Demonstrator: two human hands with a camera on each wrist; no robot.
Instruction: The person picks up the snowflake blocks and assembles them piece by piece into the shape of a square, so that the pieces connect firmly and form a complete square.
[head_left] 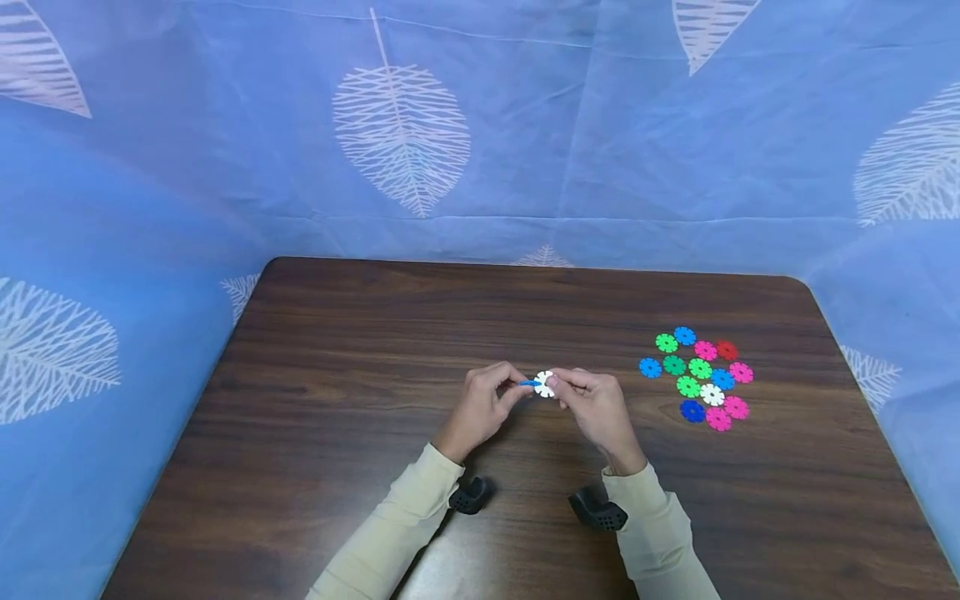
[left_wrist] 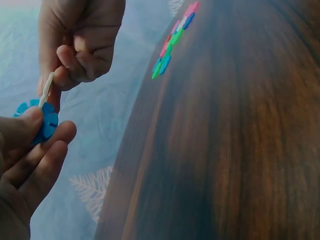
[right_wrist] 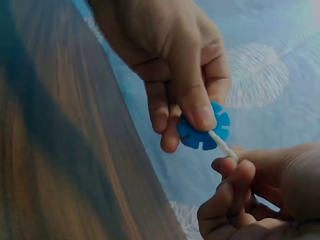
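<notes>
My left hand (head_left: 486, 402) pinches a blue notched disc (left_wrist: 48, 122) between thumb and fingers. In my right hand (head_left: 598, 410) is a white notched disc (head_left: 544, 384), gripped at its edge by thumb and fingertips. The two discs meet at an angle over the middle of the table, the white one's edge at the blue one's slotted rim. From the right wrist view, the blue disc (right_wrist: 204, 136) faces the camera under the left thumb, while the white disc (right_wrist: 223, 145) shows edge-on. Fingertips hide part of each disc.
To the right on the dark wooden table (head_left: 375, 317) lies a flat cluster of similar notched discs, among them a red disc (head_left: 727, 350), a dark blue disc (head_left: 692, 411) and another white disc (head_left: 712, 394). A blue leaf-patterned cloth (head_left: 510, 167) hangs behind the table.
</notes>
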